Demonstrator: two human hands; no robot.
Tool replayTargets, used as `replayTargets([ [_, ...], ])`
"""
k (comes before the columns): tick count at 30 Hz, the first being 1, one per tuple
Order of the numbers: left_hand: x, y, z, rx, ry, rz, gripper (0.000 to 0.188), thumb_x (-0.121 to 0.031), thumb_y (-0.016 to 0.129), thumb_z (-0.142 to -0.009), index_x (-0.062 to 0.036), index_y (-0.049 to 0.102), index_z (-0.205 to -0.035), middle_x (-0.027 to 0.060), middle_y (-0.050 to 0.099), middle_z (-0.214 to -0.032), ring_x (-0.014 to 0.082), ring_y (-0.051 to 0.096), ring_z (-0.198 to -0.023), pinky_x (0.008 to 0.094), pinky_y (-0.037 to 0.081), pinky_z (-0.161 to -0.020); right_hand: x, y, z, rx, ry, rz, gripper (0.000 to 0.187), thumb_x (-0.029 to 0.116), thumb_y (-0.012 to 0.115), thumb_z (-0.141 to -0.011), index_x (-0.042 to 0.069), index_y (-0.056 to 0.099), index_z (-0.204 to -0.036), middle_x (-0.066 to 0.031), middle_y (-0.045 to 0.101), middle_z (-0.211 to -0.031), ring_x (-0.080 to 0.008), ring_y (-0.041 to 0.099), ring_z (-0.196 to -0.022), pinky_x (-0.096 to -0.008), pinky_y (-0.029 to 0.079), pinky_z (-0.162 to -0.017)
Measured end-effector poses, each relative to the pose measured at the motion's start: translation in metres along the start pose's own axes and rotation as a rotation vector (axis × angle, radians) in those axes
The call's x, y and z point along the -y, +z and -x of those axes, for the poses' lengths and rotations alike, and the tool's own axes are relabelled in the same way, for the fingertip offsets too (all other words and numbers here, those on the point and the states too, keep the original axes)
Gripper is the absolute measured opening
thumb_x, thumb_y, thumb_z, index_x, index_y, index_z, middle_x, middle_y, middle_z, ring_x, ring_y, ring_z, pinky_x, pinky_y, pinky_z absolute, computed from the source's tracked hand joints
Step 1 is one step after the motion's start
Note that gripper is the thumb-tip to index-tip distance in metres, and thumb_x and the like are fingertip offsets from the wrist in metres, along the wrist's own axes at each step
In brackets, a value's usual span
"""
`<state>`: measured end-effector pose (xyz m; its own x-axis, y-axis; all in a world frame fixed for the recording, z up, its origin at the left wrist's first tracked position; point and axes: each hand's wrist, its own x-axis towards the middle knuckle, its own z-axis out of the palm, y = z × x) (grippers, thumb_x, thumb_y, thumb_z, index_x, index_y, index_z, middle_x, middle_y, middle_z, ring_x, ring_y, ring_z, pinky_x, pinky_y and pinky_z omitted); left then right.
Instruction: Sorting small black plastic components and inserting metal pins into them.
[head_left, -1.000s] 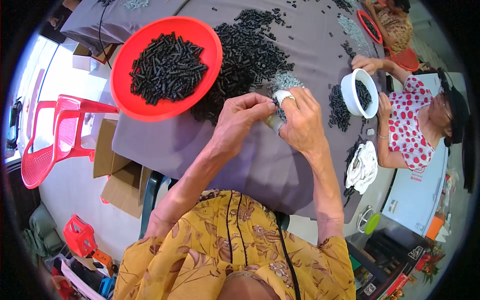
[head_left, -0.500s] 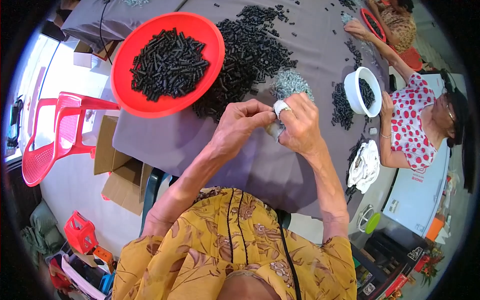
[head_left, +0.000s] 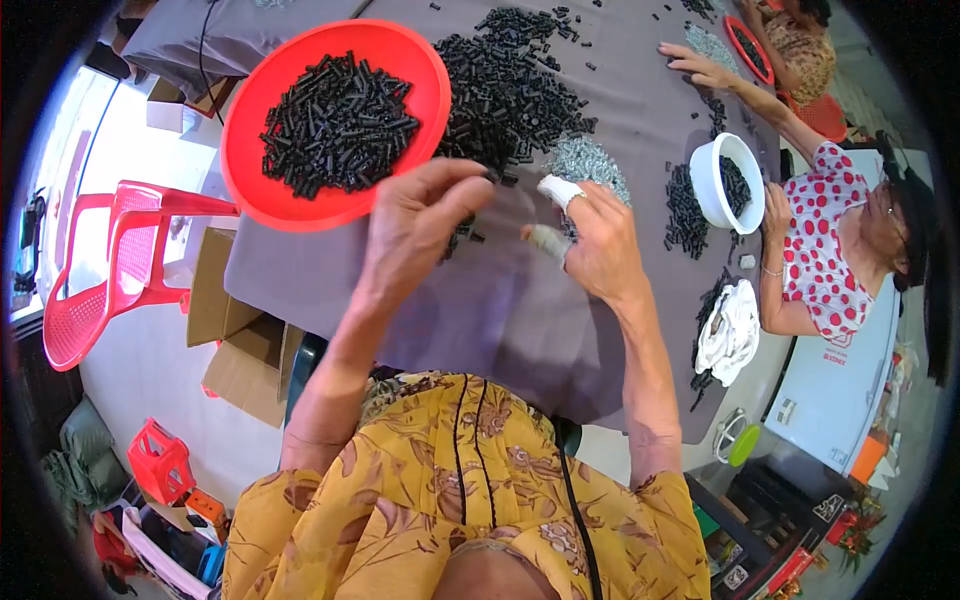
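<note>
My left hand (head_left: 415, 220) hovers beside the near rim of a red round tray (head_left: 245, 165) heaped with short black tube pieces (head_left: 335, 125). Its thumb and forefinger are pinched together, with a small dark tip showing between them that looks like one black tube piece (head_left: 489, 176). To the right, my right hand (head_left: 603, 240) is held above the cloth, thumb and forefinger apart and both wrapped in whitish tape. I see nothing between them. Just beyond it lies a pile of small silvery metal parts (head_left: 590, 165). A larger loose heap of black pieces (head_left: 515, 95) spreads behind both hands.
Grey cloth (head_left: 480, 320) covers the table. At right, a co-worker (head_left: 825, 235) sits by a white bowl (head_left: 708, 185) of black pieces, one arm stretched over the table. A white rag (head_left: 728, 335) lies near the right edge. Red chair (head_left: 130, 260) and cardboard box (head_left: 245, 365) stand left.
My hands were together over the cloth; now they are apart. The left one has moved left toward the red tray, while the right one's thumb and forefinger have spread. The co-worker's far hand has shifted left.
</note>
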<state>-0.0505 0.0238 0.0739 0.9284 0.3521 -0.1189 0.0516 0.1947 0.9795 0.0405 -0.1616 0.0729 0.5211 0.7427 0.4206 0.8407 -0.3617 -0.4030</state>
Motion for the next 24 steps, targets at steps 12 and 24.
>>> replayTargets([
  [12, -0.006, -0.076, -0.028, -0.298, 0.259, -0.689, 0.019, -0.011, 0.064, -0.083, -0.0004, 0.066, -0.099, 0.0010, 0.063, -0.078, 0.0065, 0.055, -0.072, 0.0227, 0.046, -0.068, -0.024, 0.069, -0.008, 0.128, 0.341, 0.170, 0.019, 0.005, 0.061, -0.073, 0.002, 0.061, -0.092, -0.0180, 0.061, -0.086, -0.0385, 0.059, -0.074, -0.0449, 0.048, -0.066],
  [24, 0.005, -0.089, -0.035, -0.281, 0.403, -0.875, 0.018, -0.007, 0.062, -0.082, -0.0016, 0.065, -0.099, 0.0095, 0.063, -0.081, 0.0157, 0.061, -0.074, 0.0263, 0.047, -0.070, -0.028, 0.062, 0.005, -0.011, 0.645, -0.555, 0.014, 0.004, 0.062, -0.081, 0.001, 0.063, -0.094, -0.0110, 0.066, -0.078, -0.0190, 0.062, -0.065, -0.0315, 0.050, -0.061],
])
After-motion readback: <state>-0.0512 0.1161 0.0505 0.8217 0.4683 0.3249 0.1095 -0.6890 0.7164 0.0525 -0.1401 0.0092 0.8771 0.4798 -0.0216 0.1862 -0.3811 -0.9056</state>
